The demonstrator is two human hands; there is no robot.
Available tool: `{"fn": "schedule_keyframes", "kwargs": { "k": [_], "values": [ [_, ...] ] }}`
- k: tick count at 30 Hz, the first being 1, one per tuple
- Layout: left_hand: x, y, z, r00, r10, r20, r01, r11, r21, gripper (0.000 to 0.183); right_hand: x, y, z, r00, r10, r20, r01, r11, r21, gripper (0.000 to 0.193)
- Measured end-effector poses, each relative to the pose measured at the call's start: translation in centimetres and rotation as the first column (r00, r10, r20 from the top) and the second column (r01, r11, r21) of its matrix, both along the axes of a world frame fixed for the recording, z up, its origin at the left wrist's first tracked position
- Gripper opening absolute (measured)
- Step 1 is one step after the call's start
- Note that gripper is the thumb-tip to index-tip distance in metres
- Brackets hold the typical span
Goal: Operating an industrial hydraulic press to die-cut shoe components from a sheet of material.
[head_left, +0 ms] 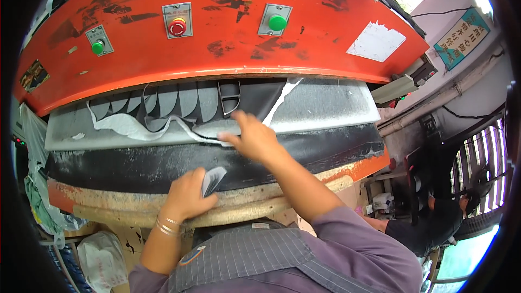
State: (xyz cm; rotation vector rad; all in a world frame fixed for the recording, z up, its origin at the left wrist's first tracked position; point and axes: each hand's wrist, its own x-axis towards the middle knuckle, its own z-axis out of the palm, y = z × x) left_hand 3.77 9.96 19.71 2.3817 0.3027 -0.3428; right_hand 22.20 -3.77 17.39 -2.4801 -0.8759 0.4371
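The left hand (187, 195) grips a small stack of grey cut pieces (213, 179) at the press's near edge, their long axis pointing up and away; the count is unclear. The right hand (254, 138), fingers spread and blurred, touches the grey sheet (325, 106). Three buttons (177, 26) sit on the orange machine (304, 49).

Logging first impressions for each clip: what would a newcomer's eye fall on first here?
The big orange press head across the top, with its red and green buttons. Below it, the right hand reaches onto the dark sheet of cut-out shapes, while the left hand holds a stack of grey pieces at the front edge.
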Motion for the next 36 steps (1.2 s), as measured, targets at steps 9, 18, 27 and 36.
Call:
{"fn": "schedule_keyframes", "kwargs": {
  "k": [9,18,27,36],
  "values": [
    [7.2,0.8,-9.7,0.914,-0.193,0.357,0.133,0.974,0.185,0.076,9.9,3.5,-4.9,0.94,-0.228,-0.253,0.222,0.974,-0.052,0.053],
    [7.6,1.4,-9.3,0.922,-0.143,0.359,0.138,0.99,0.038,0.079,9.0,-2.3,-6.5,0.984,-0.14,0.112,0.148,0.987,-0.063,0.079],
    [7.0,1.7,-9.3,0.919,-0.085,0.384,0.131,0.987,-0.096,0.083,6.2,-5.6,-8.5,0.965,-0.057,0.256,0.046,0.998,0.05,0.086],
    [6.3,3.1,-7.6,0.862,0.295,0.412,-0.078,0.88,-0.468,0.052,6.4,-4.4,-8.0,0.966,-0.025,0.258,0.017,0.999,0.032,0.087]
  ]
}}
